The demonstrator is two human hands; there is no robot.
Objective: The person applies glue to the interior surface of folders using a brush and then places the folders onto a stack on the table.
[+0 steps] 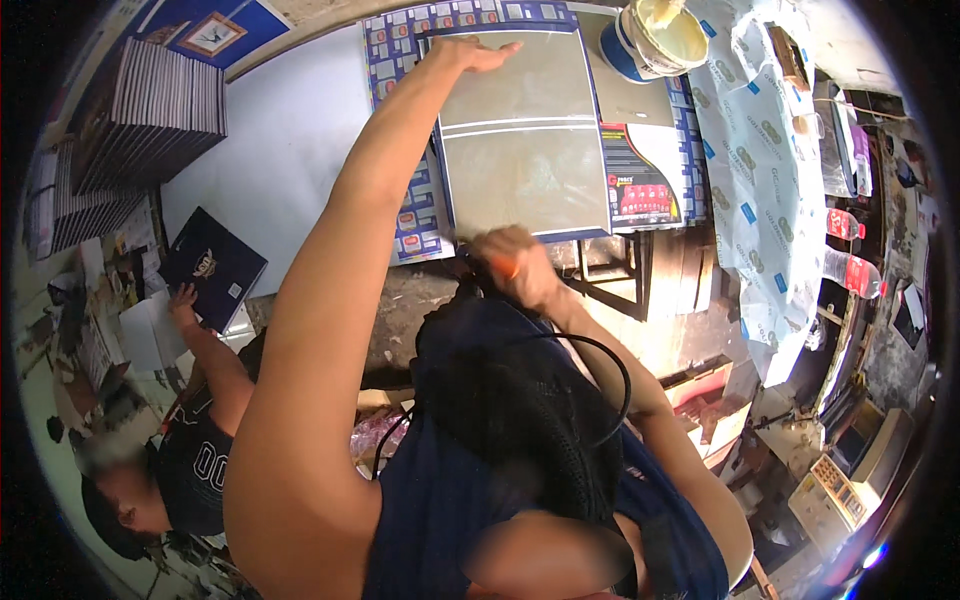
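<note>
Two hands are at work on one blue-edged cover (520, 185). It lies flat on the counter (290, 140) in front of you, with two grey-beige panels facing up and white strips running across between them. Your left hand (482, 55) is stretched out at the cover's far edge, fingers extended over the upper panel and not closed around anything. Your right hand (512, 258) is curled just beside the near edge, around an orange object (506, 267); the blur and your fingers hide too much of it for you to tell what it is.

Under the cover you have a blue patterned sheet (412, 218), its rows of small pictures showing on both sides. Just to the right of the cover lies a black, red and white printed sheet (648, 195). Beyond that, at the far right, a bucket (622, 52) of cream-coloured paste (682, 42) stands with its mouth tipped toward your view. Farther right, light blue printed wrapping (765, 190) hangs down, with red-labelled bottles (852, 272) past it.

Off to your left, tall stacks of dark books (165, 95) stand at the counter's far side. Nearer, a co-worker (200, 455) in a dark sleeveless top reaches to a dark blue folder (212, 262) at the counter's edge.
</note>
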